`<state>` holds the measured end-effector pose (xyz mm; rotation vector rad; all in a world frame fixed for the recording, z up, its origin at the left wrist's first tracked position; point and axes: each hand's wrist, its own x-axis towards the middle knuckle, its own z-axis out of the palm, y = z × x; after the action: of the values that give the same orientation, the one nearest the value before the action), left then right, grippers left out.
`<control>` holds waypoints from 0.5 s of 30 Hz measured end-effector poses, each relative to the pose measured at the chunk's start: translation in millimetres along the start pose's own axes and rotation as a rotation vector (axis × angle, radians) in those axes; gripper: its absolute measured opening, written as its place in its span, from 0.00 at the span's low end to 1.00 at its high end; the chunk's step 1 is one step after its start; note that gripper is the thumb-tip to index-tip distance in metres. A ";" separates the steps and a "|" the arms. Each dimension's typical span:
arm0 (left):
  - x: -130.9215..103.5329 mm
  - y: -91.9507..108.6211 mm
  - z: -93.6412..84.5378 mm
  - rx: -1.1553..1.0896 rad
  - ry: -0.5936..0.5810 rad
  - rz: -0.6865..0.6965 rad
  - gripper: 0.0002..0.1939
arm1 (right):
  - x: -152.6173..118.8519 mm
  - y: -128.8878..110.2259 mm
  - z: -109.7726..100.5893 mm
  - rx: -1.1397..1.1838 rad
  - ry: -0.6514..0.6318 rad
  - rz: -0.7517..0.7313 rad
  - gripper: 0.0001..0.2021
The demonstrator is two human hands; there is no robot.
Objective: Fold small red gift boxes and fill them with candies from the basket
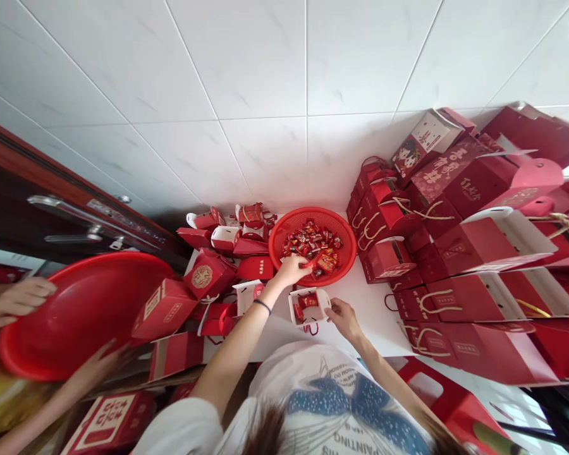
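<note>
Over the near rim of a round red plastic basket (pixel 272 243), my left hand (pixel 294 270) reaches in, its fingers closed on a red-wrapped candy (pixel 308 264). Several small wrapped candies (pixel 310 239) in red and dark wrappers lie in the basket. Just in front of it stands a small candy box (pixel 296 318), white inside, its lid up, with a few red packets (pixel 308 302) in it. The thumb and fingers of my right hand (pixel 344 318) pinch the box's right edge.
Several red gift boxes and bags (pixel 459 303) are stacked on the right. More red boxes (pixel 208 272) crowd the left. Another person's hands (pixel 21 300) hold a large red basin (pixel 99 303) beside a dark door (pixel 9 183). A white tiled wall (pixel 265 76) rises behind.
</note>
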<state>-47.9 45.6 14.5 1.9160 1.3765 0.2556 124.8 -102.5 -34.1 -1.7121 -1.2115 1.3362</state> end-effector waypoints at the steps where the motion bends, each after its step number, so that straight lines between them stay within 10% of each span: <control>1: -14.6 -1.4 -2.0 -0.091 -0.026 0.071 0.10 | 0.2 1.5 0.0 0.018 0.003 0.006 0.09; 8: -99.5 -23.0 16.4 -0.162 0.190 0.080 0.08 | 1.2 6.7 2.1 0.078 -0.003 0.023 0.13; 15: -110.0 -37.8 36.0 -0.212 0.190 0.069 0.19 | -4.3 10.0 -1.0 -0.037 -0.039 0.022 0.11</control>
<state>-99.8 -62.2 -8.0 1.7997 1.3462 0.6065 128.3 -110.1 -41.1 -1.7367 -1.2501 1.3738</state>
